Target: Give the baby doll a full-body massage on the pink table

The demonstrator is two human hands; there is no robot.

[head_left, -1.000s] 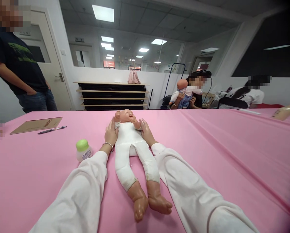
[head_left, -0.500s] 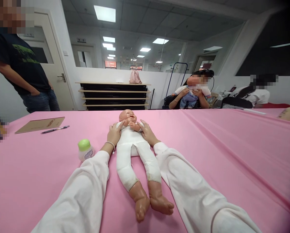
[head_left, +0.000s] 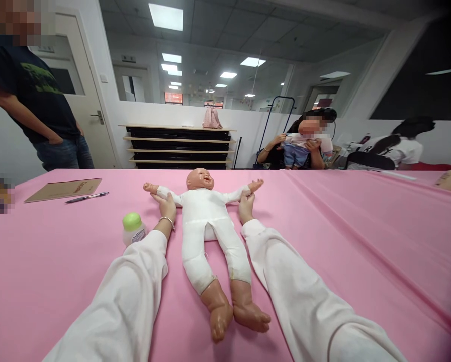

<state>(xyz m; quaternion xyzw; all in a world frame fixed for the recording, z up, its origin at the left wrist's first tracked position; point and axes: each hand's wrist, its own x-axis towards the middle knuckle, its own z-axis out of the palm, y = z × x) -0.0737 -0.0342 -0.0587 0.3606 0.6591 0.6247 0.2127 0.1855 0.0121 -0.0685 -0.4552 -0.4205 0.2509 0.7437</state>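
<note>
A baby doll [head_left: 204, 213] lies on its back, with a white cloth body and bare plastic head, hands and feet. Its arms are stretched out to both sides. My left hand [head_left: 167, 208] is wrapped round the doll's arm on the left, near its wrist. Around the doll's other arm, my right hand [head_left: 246, 205] is closed in the same way. A beaded bracelet [head_left: 167, 221] circles my left wrist. To the left of my left forearm stands a small jar [head_left: 133, 229] with a green lid.
The pink table cover [head_left: 323, 241] has long creases on the right. A brown notebook [head_left: 63, 190] and a pen [head_left: 87, 197] lie at the far left. One person [head_left: 40, 100] stands beyond the left edge; another [head_left: 272, 151] sits behind the table holding a clothed doll [head_left: 296, 153].
Both my hands have moved outward, drawing the doll's arms from folded over its chest to spread out sideways. The doll's body stays in place.
</note>
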